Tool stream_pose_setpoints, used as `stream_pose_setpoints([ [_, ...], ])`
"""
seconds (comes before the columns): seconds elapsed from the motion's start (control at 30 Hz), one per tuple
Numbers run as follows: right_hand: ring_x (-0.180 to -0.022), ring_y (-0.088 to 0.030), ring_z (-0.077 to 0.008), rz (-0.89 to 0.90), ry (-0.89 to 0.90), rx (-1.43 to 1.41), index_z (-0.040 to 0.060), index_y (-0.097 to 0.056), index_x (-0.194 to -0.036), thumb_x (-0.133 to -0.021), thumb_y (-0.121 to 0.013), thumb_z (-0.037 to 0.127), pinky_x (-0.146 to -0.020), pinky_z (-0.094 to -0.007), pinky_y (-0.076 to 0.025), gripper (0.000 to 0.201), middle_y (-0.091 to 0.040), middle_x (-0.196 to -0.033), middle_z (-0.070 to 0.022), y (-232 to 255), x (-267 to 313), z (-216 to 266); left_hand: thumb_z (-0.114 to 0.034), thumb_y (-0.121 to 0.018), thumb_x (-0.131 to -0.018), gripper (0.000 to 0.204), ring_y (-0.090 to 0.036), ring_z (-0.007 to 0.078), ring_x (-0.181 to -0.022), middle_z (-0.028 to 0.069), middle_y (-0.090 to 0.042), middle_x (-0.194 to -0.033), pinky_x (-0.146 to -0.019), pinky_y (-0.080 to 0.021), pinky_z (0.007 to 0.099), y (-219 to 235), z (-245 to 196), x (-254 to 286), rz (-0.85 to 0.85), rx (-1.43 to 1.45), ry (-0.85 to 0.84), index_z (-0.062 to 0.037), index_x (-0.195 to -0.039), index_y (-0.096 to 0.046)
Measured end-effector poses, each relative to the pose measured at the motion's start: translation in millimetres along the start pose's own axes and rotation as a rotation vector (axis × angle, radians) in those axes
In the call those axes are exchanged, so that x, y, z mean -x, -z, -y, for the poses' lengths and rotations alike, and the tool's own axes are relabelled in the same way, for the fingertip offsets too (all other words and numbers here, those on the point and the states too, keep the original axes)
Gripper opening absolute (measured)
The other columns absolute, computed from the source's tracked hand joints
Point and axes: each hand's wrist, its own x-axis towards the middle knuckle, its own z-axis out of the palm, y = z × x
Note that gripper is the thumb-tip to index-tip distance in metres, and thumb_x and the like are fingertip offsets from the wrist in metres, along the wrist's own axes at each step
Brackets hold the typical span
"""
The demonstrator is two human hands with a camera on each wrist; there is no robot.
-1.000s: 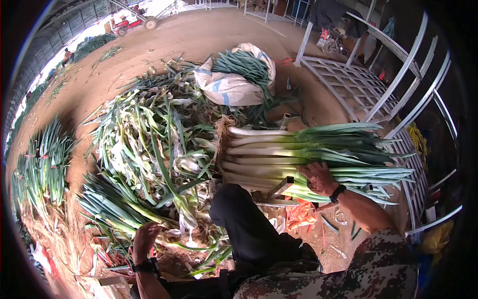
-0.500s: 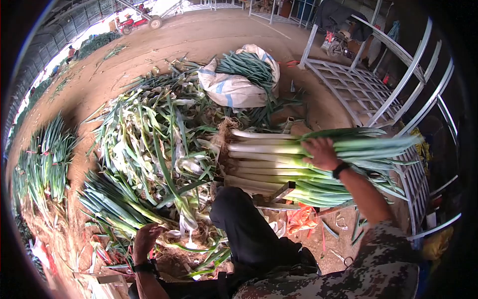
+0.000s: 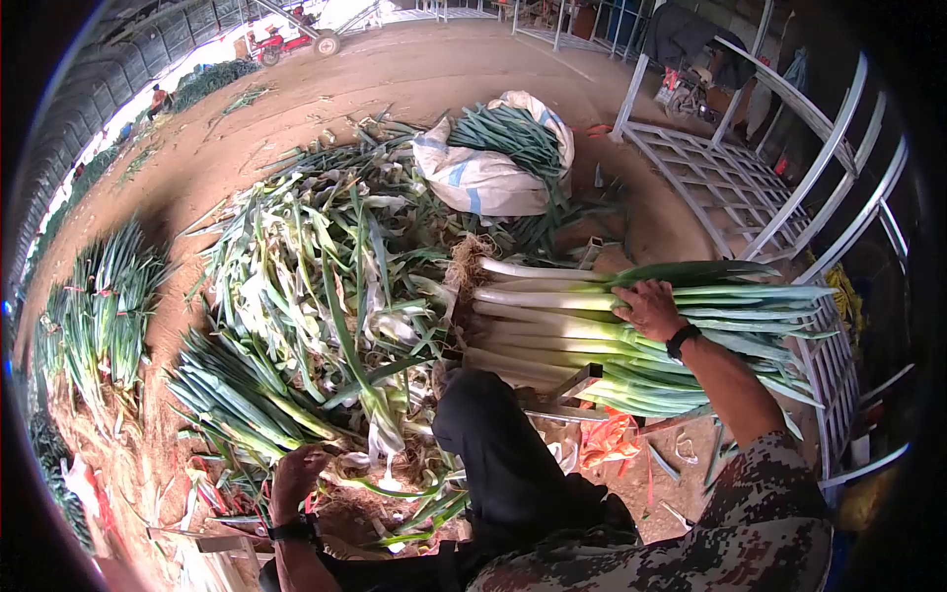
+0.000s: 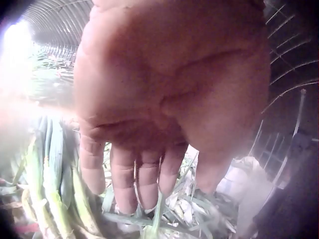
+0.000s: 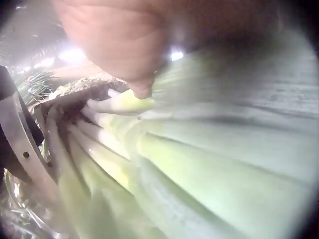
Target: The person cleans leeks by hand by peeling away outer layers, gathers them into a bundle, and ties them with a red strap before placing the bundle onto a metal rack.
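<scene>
Long green onions lie side by side on a metal-framed stand, white shafts and roots to the left, green leaves to the right. Over the far part of this row rests my right hand, its fingers slightly bent on the stalks where white turns green. In the right wrist view, the thumb tip comes down at a stalk; the other fingers are hidden. My left hand hangs loosely near my left knee, holding nothing, beside a bundle of untrimmed green onions. Its relaxed fingers point downward in the left wrist view.
A heap of stripped leaves spreads left of the stand. Behind it lies a white sack filled with greens. Tied bundles stand at far left. A metal rack is at right, and an orange bag lies below the stand.
My right hand has moved from the near side of the row to the far side, with a leafy stalk shifting along under it. The left hand has stayed in place.
</scene>
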Motion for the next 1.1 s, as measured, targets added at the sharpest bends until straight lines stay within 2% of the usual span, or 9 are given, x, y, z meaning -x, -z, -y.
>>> stream_pose_setpoints([
  [0.17,-0.11,-0.051,-0.0302,-0.216,-0.003,0.023,0.0235,-0.062,-0.128,-0.09,-0.06,0.048,-0.096,-0.0524,-0.032,0.045,-0.061,-0.111,-0.0105,-47,5,7,-0.028,-0.068,-0.086,0.035,-0.071,0.0279,-0.093,0.0154,-0.074,-0.099,-0.082,-0.054,0.0376,-6,-7,-5,0.049,-0.036,0.004,-0.0015,-0.108,-0.07],
  [0.23,-0.116,-0.05,-0.0307,-0.059,-0.08,-0.011,0.0232,-0.061,-0.13,-0.09,-0.06,0.048,-0.101,-0.0554,-0.03,0.047,-0.061,-0.116,-0.0091,-41,2,6,-0.026,-0.068,-0.085,0.033,-0.071,0.028,-0.094,0.0159,-0.073,-0.098,-0.082,-0.054,0.0371,-24,66,-35,0.015,-0.127,-0.33,-0.0019,-0.107,-0.071],
  [0.3,-0.125,-0.047,-0.0304,-0.116,-0.085,-0.024,0.0229,-0.059,-0.133,-0.091,-0.058,0.049,-0.106,-0.0584,-0.025,0.049,-0.061,-0.122,-0.0102,-46,1,8,-0.024,-0.067,-0.084,0.032,-0.071,0.0277,-0.094,0.0165,-0.073,-0.098,-0.082,-0.054,0.0366,-13,16,-18,0.033,-0.055,-0.103,-0.0012,-0.106,-0.071],
  [0.5,-0.111,-0.062,-0.0356,-0.575,0.014,-0.677,0.0033,-0.054,-0.135,-0.09,-0.071,0.027,-0.098,-0.0431,-0.047,0.054,-0.065,-0.121,-0.0195,0,-13,94,-0.025,-0.069,-0.087,0.031,-0.071,0.028,-0.094,0.0177,-0.073,-0.098,-0.082,-0.053,0.0377,-15,19,-20,0.081,-0.032,-0.139,0.0004,-0.105,-0.071],
  [0.7,-0.094,-0.066,-0.015,-0.227,0.355,-1.402,-0.0017,-0.05,-0.136,-0.1,-0.06,0.016,-0.082,-0.0301,-0.052,0.042,-0.07,-0.103,-0.0113,120,-13,239,-0.033,-0.06,-0.095,0.029,-0.066,0.0342,-0.097,0.0139,-0.07,-0.109,-0.086,-0.051,0.0415,-7,14,1,0.071,-0.036,-0.231,-0.0122,-0.109,-0.074],
  [0.77,-0.098,-0.067,-0.0153,0.054,0.326,-1.961,0.0006,-0.048,-0.139,-0.101,-0.057,0.016,-0.084,-0.0298,-0.055,0.042,-0.069,-0.105,-0.0077,136,-29,286,-0.028,-0.06,-0.095,0.026,-0.065,0.0333,-0.102,0.0122,-0.07,-0.112,-0.087,-0.052,0.0411,-4,36,11,-0.015,-0.074,-0.233,-0.0111,-0.111,-0.072],
  [0.87,-0.09,-0.069,-0.0147,0.178,0.485,-1.927,0.0025,-0.05,-0.139,-0.104,-0.053,0.022,-0.079,-0.0285,-0.056,0.04,-0.071,-0.097,-0.0095,174,-44,339,-0.017,-0.061,-0.093,0.023,-0.068,0.0305,-0.097,0.0161,-0.07,-0.11,-0.086,-0.054,0.0391,9,79,29,-0.171,-0.307,-0.624,-0.0075,-0.112,-0.07],
  [0.9,-0.088,-0.069,-0.0154,0.245,0.489,-1.939,0.003,-0.051,-0.138,-0.104,-0.053,0.026,-0.078,-0.0283,-0.056,0.041,-0.071,-0.098,-0.0105,184,-50,359,-0.026,-0.065,-0.092,0.03,-0.069,0.0264,-0.096,0.0158,-0.071,-0.107,-0.085,-0.053,0.037,15,55,53,-0.182,0.003,-0.211,-0.0035,-0.112,-0.07],
  [1.1,-0.084,-0.071,-0.0177,0.522,0.542,-2.1,0.0022,-0.054,-0.135,-0.103,-0.055,0.03,-0.077,-0.0289,-0.056,0.043,-0.071,-0.097,-0.0115,183,-79,446,-0.03,-0.066,-0.091,0.037,-0.068,0.0228,-0.093,0.0151,-0.073,-0.099,-0.084,-0.052,0.035,32,91,98,-0.278,0.254,0.302,0.001,-0.11,-0.071],
])
